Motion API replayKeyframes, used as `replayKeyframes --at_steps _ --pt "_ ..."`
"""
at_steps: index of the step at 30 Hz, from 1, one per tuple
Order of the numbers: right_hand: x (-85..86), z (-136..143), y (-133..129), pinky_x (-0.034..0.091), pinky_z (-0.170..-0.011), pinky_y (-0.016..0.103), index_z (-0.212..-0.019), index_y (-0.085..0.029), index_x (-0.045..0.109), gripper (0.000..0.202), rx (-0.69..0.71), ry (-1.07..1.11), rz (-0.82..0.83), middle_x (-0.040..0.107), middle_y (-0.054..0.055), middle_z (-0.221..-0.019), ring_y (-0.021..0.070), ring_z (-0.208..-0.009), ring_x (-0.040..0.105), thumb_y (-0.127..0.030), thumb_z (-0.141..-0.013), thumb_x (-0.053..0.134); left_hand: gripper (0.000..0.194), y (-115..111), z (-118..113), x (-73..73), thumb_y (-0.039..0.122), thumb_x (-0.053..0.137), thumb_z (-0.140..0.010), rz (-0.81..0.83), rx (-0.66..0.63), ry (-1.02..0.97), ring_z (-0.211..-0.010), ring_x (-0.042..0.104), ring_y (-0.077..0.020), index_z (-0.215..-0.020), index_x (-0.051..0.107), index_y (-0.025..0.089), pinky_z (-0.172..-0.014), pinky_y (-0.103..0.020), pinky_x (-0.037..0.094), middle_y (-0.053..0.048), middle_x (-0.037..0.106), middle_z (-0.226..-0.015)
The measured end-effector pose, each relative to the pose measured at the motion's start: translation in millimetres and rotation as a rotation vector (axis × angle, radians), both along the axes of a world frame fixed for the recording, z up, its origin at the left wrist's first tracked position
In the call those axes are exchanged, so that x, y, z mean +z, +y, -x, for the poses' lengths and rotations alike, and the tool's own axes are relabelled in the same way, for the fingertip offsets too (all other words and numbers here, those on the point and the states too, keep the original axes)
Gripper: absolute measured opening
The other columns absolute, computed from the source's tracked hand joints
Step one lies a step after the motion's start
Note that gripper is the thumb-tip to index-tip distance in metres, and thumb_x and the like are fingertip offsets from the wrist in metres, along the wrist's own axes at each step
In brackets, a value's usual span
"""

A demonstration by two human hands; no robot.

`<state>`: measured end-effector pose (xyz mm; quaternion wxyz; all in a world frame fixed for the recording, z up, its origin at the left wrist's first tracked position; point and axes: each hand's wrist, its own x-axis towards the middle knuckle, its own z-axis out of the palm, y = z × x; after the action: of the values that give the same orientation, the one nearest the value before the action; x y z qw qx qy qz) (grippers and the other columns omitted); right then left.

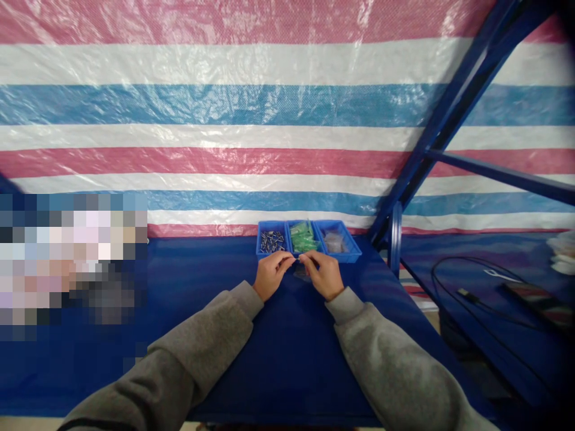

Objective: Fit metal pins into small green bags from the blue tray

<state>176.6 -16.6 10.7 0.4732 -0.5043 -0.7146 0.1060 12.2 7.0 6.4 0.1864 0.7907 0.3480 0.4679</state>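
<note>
My left hand [272, 273] and my right hand [322, 273] meet in front of the bins, fingertips pinched close together. Between them is something small and light, too small to make out. A clear plastic bag [302, 273] seems to lie just below the fingertips. Right behind my hands stand three joined blue bins. The left bin holds small dark metal pieces [272, 241], the middle one green plastic packets [303, 237], and the right one clear or greyish bags [335, 242].
The blue table [287, 359] stretches under my forearms. A blurred-out area covers the left side. Blue metal frame bars [395, 230] rise at the right, with black cables [476, 299] on a surface beyond. Behind hangs a striped plastic sheet [224, 108].
</note>
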Motion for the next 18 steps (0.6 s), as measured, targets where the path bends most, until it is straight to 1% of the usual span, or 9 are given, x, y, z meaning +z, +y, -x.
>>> replayKeyframes --at_steps 2,4,6,8,11,14,18 --pt "-1.8 -0.6 -0.1 0.041 -0.057 0.023 -0.066 -0.019 0.058 0.039 -0.016 -0.039 -0.008 0.059 0.002 -0.056 0.0143 -0.055 0.056 -0.042 -0.091 0.039 0.023 -1.3 0.2 0.5 0.034 0.05 -0.087 0.001 -0.006 -0.022 -0.057 0.058 -0.0093 -0.084 0.064 0.016 -0.057 -0.02 0.047 -0.002 0.066 -0.073" --pt "-3.2 -1.0 0.6 0.04 -0.057 0.023 -0.065 -0.019 0.058 0.041 -0.016 -0.055 -0.006 0.059 0.002 -0.056 0.0146 -0.055 0.057 -0.043 -0.091 0.038 0.02 -2.2 0.7 1.2 0.033 0.053 -0.086 -0.017 0.0 -0.044 -0.063 0.061 -0.0113 -0.083 0.065 0.017 -0.062 -0.022 0.049 -0.003 0.068 -0.076" --pt "-4.3 -1.2 0.8 0.041 -0.058 0.024 -0.066 -0.019 0.059 0.04 0.006 -0.052 0.001 0.06 0.003 -0.058 0.0148 -0.056 0.058 -0.042 -0.092 0.037 0.018 -3.0 1.5 1.6 0.031 0.055 -0.084 -0.044 0.012 -0.066 -0.071 0.064 -0.0133 -0.084 0.066 0.017 -0.069 -0.024 0.051 -0.004 0.069 -0.081" --pt "-5.2 -1.2 0.2 0.042 -0.059 0.024 -0.069 -0.018 0.06 0.039 0.034 -0.046 0.017 0.062 0.003 -0.06 0.0151 -0.058 0.059 -0.041 -0.092 0.038 0.016 -3.6 2.5 1.6 0.029 0.056 -0.084 -0.053 0.012 -0.083 -0.074 0.064 -0.0142 -0.085 0.066 0.017 -0.071 -0.025 0.051 -0.005 0.069 -0.083" --pt "-7.1 -0.8 -0.7 0.045 -0.063 0.025 -0.079 -0.019 0.063 0.033 0.06 -0.03 0.045 0.065 0.005 -0.069 0.0167 -0.064 0.061 -0.04 -0.091 0.04 0.016 -3.6 3.8 0.5 0.03 0.057 -0.083 -0.048 0.01 -0.089 -0.073 0.064 -0.0143 -0.086 0.066 0.017 -0.069 -0.025 0.052 -0.005 0.069 -0.082" --pt "-9.0 -0.5 -0.8 0.047 -0.067 0.027 -0.088 -0.019 0.063 0.027 0.085 -0.003 0.039 0.067 0.006 -0.081 0.0183 -0.07 0.062 -0.038 -0.089 0.045 0.017 -2.8 4.4 -1.2 0.03 0.056 -0.084 -0.041 0.028 -0.086 -0.072 0.064 -0.014 -0.085 0.066 0.017 -0.069 -0.025 0.052 -0.005 0.069 -0.083" --pt "-7.1 -1.2 -1.5 0.047 -0.069 0.028 -0.086 -0.019 0.064 0.027 0.089 -0.021 0.025 0.067 0.007 -0.081 0.0181 -0.072 0.062 -0.036 -0.09 0.043 0.017 -3.1 4.5 -1.9 0.03 0.056 -0.084 -0.013 0.03 -0.105 -0.069 0.064 -0.0128 -0.087 0.066 0.017 -0.066 -0.023 0.052 -0.005 0.069 -0.085"
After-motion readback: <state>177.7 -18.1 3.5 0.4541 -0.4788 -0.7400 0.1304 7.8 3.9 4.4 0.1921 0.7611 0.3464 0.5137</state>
